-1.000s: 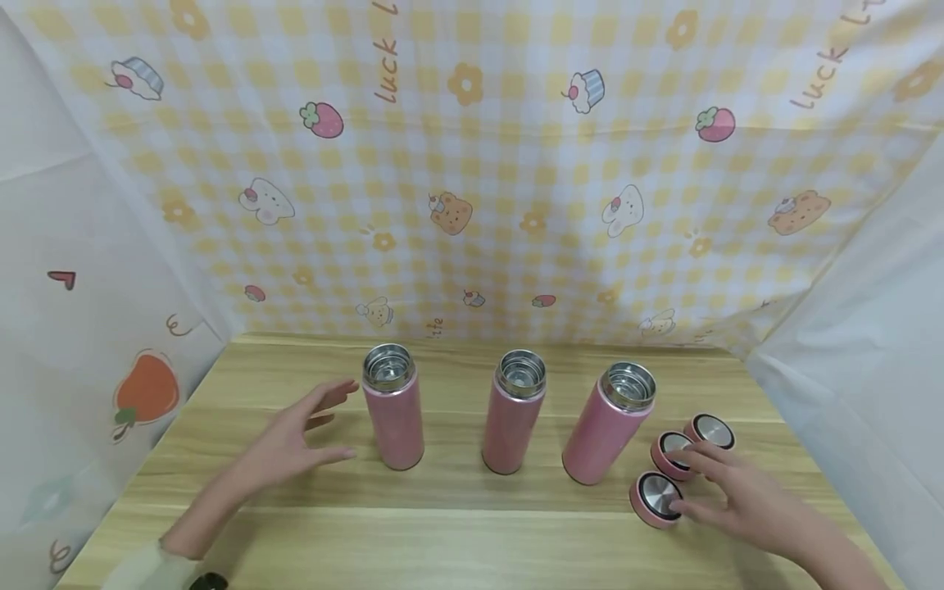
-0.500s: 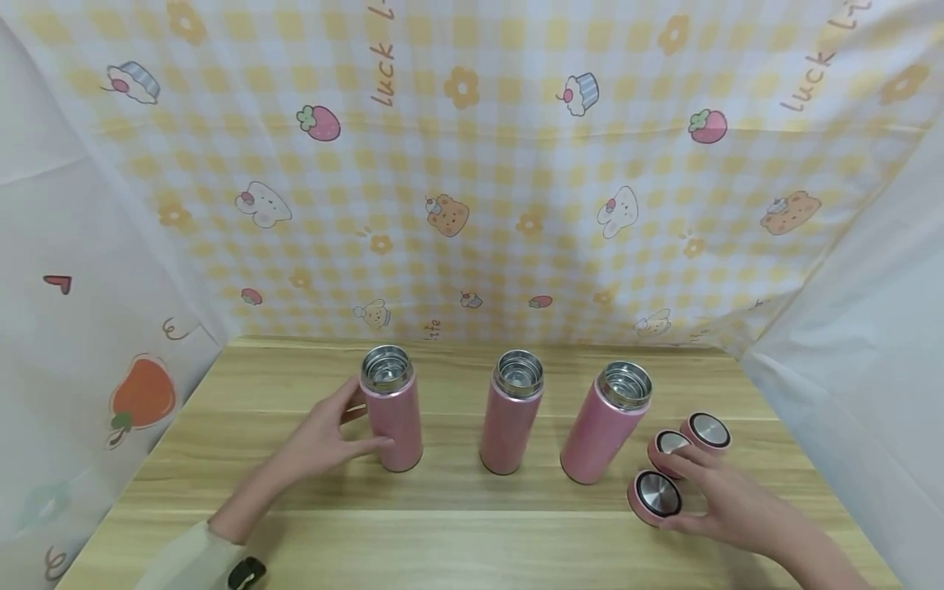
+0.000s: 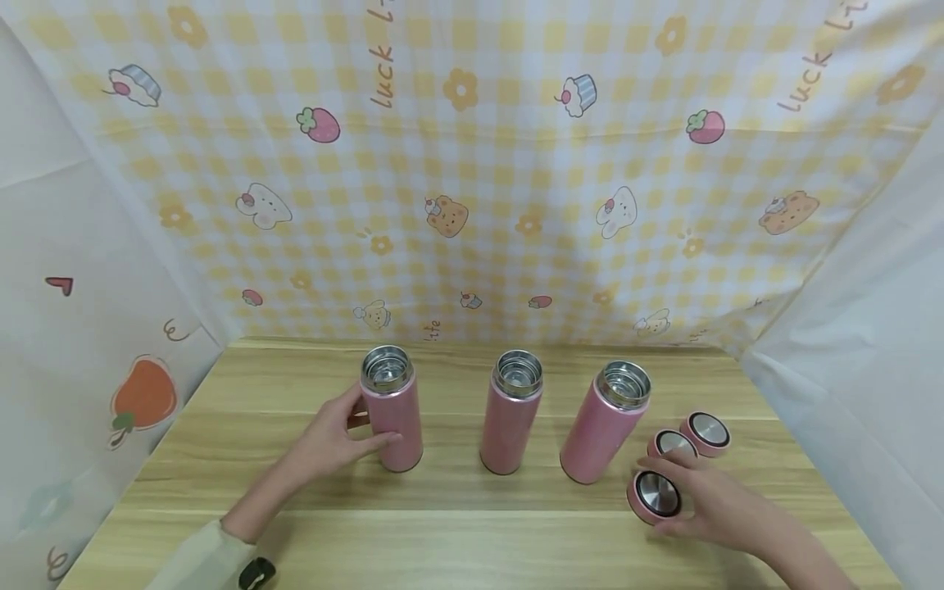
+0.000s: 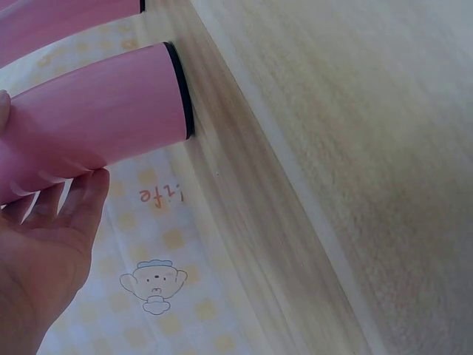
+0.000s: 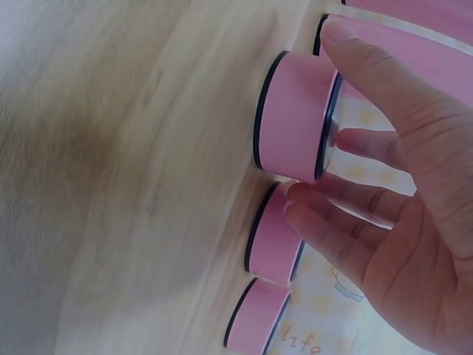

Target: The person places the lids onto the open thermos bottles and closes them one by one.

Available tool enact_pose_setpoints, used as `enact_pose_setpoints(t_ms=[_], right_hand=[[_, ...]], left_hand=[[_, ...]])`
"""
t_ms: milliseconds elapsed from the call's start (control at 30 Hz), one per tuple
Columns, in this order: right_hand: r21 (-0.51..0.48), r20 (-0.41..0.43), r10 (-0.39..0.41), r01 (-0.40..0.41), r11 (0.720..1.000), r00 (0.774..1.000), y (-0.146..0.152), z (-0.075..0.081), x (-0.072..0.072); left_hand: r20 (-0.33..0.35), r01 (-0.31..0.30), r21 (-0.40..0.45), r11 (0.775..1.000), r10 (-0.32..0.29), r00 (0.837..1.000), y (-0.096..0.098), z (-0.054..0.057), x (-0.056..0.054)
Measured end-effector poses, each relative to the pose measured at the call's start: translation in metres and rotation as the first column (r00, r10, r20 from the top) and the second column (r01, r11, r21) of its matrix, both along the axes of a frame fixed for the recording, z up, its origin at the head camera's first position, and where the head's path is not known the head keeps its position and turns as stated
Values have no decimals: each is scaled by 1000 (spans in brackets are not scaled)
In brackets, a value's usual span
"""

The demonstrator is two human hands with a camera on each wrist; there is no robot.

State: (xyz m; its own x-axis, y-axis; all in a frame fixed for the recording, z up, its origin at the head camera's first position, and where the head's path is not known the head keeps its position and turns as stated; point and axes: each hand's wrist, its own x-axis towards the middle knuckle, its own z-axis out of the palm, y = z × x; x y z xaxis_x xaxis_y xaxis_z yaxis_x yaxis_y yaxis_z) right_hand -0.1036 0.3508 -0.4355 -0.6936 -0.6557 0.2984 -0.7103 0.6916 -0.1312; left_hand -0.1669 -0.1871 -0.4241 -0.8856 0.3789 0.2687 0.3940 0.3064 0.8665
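Observation:
In the head view, three pink thermos bottles stand lidless, their steel mouths facing up. My left hand (image 3: 332, 438) holds the left bottle (image 3: 398, 430), thumb across its front and fingers behind. In the left wrist view, the fingertips (image 4: 92, 185) lie against that bottle's pink side. My right hand (image 3: 711, 504) is spread around the nearest pink lid (image 3: 656, 496), which rests on the table with its steel top up. The right wrist view has the thumb at one side of this lid (image 5: 295, 115) and the fingers (image 5: 325, 222) at the other.
The middle bottle (image 3: 511, 426) and right bottle (image 3: 601, 434) stand between my hands. Two more pink lids, a middle lid (image 3: 674, 444) and a far lid (image 3: 710, 433), lie behind the nearest one. A checked cloth (image 3: 501, 270) hangs behind the wooden table (image 3: 457, 541).
My left hand has moved right and closed around the left bottle. My right hand has shifted slightly left, its fingers coming around the nearest lid. The bottles and lids have stayed in place.

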Motion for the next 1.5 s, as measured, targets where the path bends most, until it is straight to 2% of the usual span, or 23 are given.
enact_pose_setpoints(t_ms=[233, 800, 1033, 1233, 1500], right_hand=[[-6, 54, 1, -1, 1000, 999, -3, -4, -1], [-9, -3, 57, -57, 998, 998, -5, -10, -4], [2, 80, 41, -41, 999, 996, -8, -7, -4], [-9, 71, 78, -78, 997, 994, -12, -6, -2], [-30, 145, 124, -121, 992, 982, -21, -1, 1]], left_hand=[[7, 0, 6, 1000, 0, 1000, -1, -1, 1], [23, 0, 12, 1000, 0, 1000, 1, -2, 3], [26, -2, -1, 1000, 2, 1000, 0, -4, 3], [14, 8, -6, 1000, -8, 1000, -1, -5, 2], [3, 10, -18, 1000, -10, 1000, 0, -5, 3]])
